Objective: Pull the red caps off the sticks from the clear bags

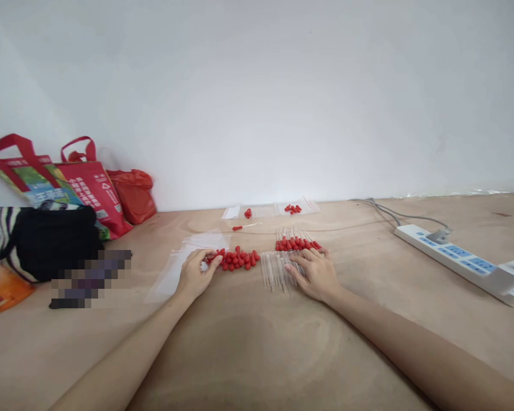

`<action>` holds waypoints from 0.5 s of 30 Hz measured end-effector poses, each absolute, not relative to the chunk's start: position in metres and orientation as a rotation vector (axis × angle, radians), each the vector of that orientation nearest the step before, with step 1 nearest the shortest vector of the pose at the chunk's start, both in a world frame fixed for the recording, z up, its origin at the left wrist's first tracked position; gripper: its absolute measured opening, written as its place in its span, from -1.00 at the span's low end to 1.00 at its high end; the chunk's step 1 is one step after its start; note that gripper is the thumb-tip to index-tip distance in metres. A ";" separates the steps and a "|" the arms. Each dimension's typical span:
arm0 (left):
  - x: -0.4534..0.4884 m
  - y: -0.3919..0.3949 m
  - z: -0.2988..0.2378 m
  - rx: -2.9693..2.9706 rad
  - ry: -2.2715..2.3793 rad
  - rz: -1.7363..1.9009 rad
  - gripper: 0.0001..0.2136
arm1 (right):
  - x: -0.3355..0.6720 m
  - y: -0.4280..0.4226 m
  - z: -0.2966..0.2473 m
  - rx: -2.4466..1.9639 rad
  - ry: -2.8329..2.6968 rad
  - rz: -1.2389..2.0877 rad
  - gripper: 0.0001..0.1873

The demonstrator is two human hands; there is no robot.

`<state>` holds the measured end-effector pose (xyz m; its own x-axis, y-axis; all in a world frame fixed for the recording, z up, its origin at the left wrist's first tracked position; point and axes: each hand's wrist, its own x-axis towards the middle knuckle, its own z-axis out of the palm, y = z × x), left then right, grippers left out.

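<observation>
A pile of red rubber bulbs [236, 260] lies on the wooden table, with my left hand [196, 274] at its left end. The thumb and forefinger of that hand curve together around a bulb at the pile's edge. Just right of the pile is a row of clear glass dropper tubes [270, 272]. My right hand [317, 275] rests over the right part of this row, thumb and fingers apart, touching the tubes. Behind it lie droppers with red bulbs fitted on their tubes [297, 244], bulb ends toward me. My right palm hides some tubes.
Clear plastic bags [171, 274] lie left of the bulbs. More small bags [265, 211] with a few red bulbs are near the wall, and a single bulb [237, 228] lies before them. Shopping bags [95, 191] stand at left; a white power strip [458, 260] with cables lies right.
</observation>
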<state>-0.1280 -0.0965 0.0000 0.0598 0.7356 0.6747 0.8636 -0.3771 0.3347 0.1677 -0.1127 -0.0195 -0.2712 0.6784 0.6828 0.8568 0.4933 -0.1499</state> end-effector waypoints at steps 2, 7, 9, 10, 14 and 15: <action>-0.128 -0.097 0.002 -2.117 -1.677 -1.252 -0.77 | 0.168 -0.112 -0.019 -1.263 -2.012 -0.303 -0.65; -0.125 -0.085 0.018 -2.037 -1.773 -1.166 -0.78 | 0.169 -0.111 -0.020 -1.255 -1.985 -0.284 -0.65; -0.120 -0.069 0.027 -2.108 -1.864 -0.931 -0.79 | 0.169 -0.112 -0.020 -1.260 -1.983 -0.279 -0.65; -0.116 -0.059 0.031 -2.145 -1.921 -0.765 -0.79 | 0.169 -0.112 -0.019 -1.261 -1.982 -0.278 -0.65; -0.098 -0.010 0.042 -2.236 -1.997 -0.539 -0.82 | 0.170 -0.112 -0.019 -1.258 -1.975 -0.276 -0.66; -0.094 0.003 0.043 -2.240 -2.024 -0.493 -0.82 | 0.170 -0.112 -0.019 -1.256 -1.971 -0.273 -0.67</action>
